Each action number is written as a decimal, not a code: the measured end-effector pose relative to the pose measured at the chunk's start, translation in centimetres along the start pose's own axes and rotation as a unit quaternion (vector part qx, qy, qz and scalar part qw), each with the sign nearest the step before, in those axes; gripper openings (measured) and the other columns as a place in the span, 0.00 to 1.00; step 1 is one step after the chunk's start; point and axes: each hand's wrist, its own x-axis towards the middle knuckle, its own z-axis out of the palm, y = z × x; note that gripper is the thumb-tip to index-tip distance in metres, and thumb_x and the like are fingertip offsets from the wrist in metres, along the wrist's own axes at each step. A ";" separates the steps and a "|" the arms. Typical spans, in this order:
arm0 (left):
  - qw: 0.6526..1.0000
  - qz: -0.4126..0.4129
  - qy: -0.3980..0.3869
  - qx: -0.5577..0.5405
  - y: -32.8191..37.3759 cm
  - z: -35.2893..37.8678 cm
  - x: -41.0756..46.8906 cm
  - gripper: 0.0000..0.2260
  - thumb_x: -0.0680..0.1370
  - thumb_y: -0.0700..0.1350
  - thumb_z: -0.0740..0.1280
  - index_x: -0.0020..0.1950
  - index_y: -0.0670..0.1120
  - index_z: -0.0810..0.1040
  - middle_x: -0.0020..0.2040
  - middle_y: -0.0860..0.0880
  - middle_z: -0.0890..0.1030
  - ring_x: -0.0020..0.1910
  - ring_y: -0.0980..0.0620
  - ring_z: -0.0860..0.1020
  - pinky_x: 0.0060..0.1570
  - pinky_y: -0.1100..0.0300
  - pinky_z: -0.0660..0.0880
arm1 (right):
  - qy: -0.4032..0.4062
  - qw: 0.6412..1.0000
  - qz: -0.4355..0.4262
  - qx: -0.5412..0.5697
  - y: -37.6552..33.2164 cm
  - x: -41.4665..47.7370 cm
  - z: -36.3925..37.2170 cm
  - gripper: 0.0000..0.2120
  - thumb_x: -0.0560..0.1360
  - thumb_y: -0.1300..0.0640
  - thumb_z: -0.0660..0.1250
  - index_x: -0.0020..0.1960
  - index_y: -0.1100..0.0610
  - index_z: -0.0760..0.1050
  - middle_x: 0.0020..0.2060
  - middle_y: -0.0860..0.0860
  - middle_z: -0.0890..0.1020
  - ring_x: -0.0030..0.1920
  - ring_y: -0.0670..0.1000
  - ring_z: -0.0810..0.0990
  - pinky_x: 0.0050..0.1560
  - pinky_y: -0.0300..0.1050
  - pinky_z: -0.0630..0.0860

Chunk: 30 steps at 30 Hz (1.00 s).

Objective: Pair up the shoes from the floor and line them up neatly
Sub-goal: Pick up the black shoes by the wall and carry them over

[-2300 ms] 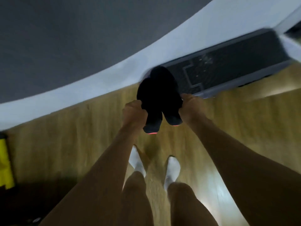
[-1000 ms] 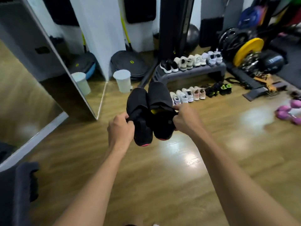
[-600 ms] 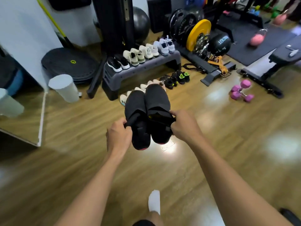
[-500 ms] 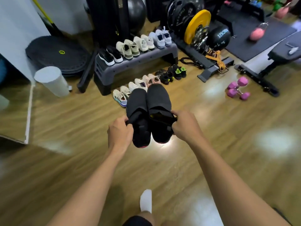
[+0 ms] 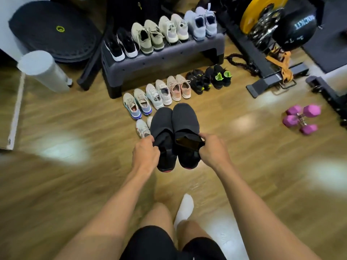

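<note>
I hold a pair of black slip-on shoes side by side above the wooden floor, toes pointing away. My left hand (image 5: pixel 145 153) grips the collar of the left black shoe (image 5: pixel 162 126); my right hand (image 5: pixel 212 151) grips the collar of the right black shoe (image 5: pixel 185 121). Beyond them a row of paired shoes (image 5: pixel 174 89) lines the floor in front of a grey step platform (image 5: pixel 161 61), which carries another row of pairs (image 5: pixel 159 32). A single pale sneaker (image 5: pixel 142 128) lies just left of the held shoes, with another mostly hidden behind them.
A white cylindrical bin (image 5: pixel 43 71) stands at the left, dark round discs (image 5: pixel 54 29) behind it. A weight rack with a yellow plate (image 5: pixel 259 14) and a black ball is at the right. Pink dumbbells (image 5: pixel 302 119) lie on the floor at right.
I have turned from the wall and walked toward the shoe rows, still carrying the black pair. The rows now lie directly beyond the held shoes and much closer.
</note>
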 end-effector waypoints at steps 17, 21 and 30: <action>0.987 -0.140 -0.072 -0.029 0.6 23.3 30.4 0.03 0.73 0.34 0.60 0.43 0.40 0.71 0.40 0.41 0.73 0.41 0.41 0.70 0.38 0.57 0.61 | -0.111 0.987 0.007 -0.115 10.4 39.4 12.3 0.21 0.69 0.68 0.58 0.58 0.56 0.77 0.45 0.59 0.82 0.43 0.61 0.75 0.38 0.43 0.67; 0.983 -0.164 -0.082 -0.023 -2.9 30.6 37.5 0.05 0.72 0.33 0.60 0.42 0.42 0.71 0.39 0.44 0.72 0.40 0.45 0.69 0.32 0.59 0.57 | -0.156 0.975 -0.020 -0.158 13.2 48.4 18.4 0.17 0.69 0.67 0.59 0.54 0.57 0.77 0.45 0.60 0.82 0.41 0.60 0.72 0.39 0.43 0.66; 0.971 -0.230 -0.052 -0.039 -11.3 43.3 46.7 0.09 0.75 0.32 0.61 0.52 0.37 0.77 0.51 0.39 0.80 0.52 0.42 0.76 0.38 0.64 0.59 | -0.213 0.952 -0.077 -0.206 17.8 60.3 32.3 0.16 0.70 0.67 0.59 0.54 0.57 0.76 0.46 0.61 0.81 0.49 0.64 0.77 0.42 0.44 0.66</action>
